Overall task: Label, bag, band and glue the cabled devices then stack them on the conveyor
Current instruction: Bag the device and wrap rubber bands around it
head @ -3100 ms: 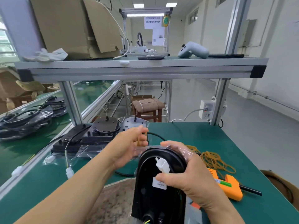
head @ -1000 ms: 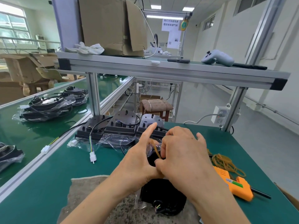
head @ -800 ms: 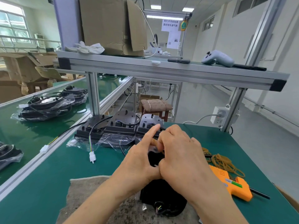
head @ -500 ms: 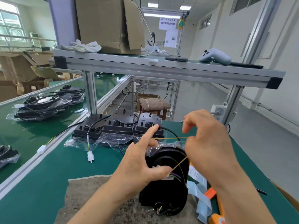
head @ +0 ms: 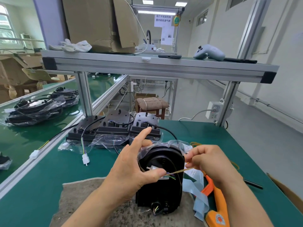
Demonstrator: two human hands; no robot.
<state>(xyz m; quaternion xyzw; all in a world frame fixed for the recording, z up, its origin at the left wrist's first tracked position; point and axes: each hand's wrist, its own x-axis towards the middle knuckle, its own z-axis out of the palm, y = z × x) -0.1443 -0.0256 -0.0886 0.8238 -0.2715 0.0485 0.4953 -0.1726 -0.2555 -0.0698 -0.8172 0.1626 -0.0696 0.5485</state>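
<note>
The person is holding a black device [head: 164,189] upright on a grey mat [head: 91,199] at the near edge of the green surface [head: 205,133]. A clear bag [head: 178,143] is covering the device, its loose top bunching above the rounded upper end. The left hand [head: 129,167] is grasping the device from its left side. Its thumb is pressing onto the front face, and its index finger is pointing up past the bag's top. The right hand [head: 211,161], just right of the device, is pinching a tan band [head: 178,171] between its fingertips. The band is running taut across the front of the device, from the left thumb to the right fingers.

An orange glue gun [head: 218,205] is lying on the surface under the right forearm, beside pale blue strips [head: 199,194]. Loose bands [head: 195,143] are lying behind the right hand. Three more devices [head: 114,126] with cables are sitting in a row at the far side of the surface, partly on clear plastic. Bagged devices [head: 32,110] are lying in piles on the conveyor [head: 19,140] to the left. A shelf [head: 147,66] above is carrying a cardboard box [head: 101,22], white gloves [head: 73,46] and a grey controller [head: 209,52].
</note>
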